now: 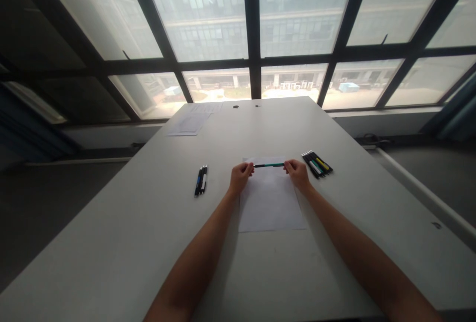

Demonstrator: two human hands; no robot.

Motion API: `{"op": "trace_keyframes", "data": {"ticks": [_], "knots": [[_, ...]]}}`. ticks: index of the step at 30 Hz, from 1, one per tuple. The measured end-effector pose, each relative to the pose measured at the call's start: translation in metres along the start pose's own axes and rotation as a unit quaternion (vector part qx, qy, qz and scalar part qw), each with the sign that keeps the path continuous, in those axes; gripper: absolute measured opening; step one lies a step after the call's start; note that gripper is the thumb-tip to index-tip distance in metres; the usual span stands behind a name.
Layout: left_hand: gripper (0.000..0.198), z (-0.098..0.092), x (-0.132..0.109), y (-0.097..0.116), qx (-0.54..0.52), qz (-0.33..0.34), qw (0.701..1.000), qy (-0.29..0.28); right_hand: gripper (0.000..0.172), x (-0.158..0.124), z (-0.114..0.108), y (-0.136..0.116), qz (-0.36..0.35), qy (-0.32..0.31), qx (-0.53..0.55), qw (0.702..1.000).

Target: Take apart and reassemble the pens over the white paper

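A slim black-and-green pen (269, 165) is held level between my two hands, above the far part of a white sheet of paper (271, 208). My left hand (241, 175) pinches its left end, and my right hand (296, 173) pinches the right end. Just right of my right hand lies a row of several pens (317, 164), black with white, green and yellow parts. On the left, apart from my left hand, a few pens (201, 181) lie side by side, dark with blue and white parts.
The white table (148, 223) reaches toward large framed windows (253, 39). Printed papers (191, 121) lie at its far left corner. A dark round spot (235, 106) shows near the far edge. A small dark mark (436, 225) is at the right edge.
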State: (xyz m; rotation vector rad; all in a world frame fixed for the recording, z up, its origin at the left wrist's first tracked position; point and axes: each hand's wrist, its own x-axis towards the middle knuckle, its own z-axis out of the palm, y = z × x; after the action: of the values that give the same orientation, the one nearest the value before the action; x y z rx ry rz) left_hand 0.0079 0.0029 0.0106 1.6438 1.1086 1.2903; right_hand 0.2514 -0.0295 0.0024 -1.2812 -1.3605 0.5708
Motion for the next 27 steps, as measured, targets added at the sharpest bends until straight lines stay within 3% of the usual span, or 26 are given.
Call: {"op": "trace_keyframes", "data": {"ticks": [14, 27], "knots": [[0.056, -0.002, 0.0, 0.003, 0.034, 0.003, 0.999, 0.0, 0.048, -0.001, 0.002, -0.002, -0.008, -0.001, -0.02, 1.0], [0.051, -0.001, 0.001, -0.007, 0.009, -0.003, 1.0, 0.002, 0.047, -0.001, 0.001, 0.001, -0.001, 0.0, -0.01, 1.0]]}}
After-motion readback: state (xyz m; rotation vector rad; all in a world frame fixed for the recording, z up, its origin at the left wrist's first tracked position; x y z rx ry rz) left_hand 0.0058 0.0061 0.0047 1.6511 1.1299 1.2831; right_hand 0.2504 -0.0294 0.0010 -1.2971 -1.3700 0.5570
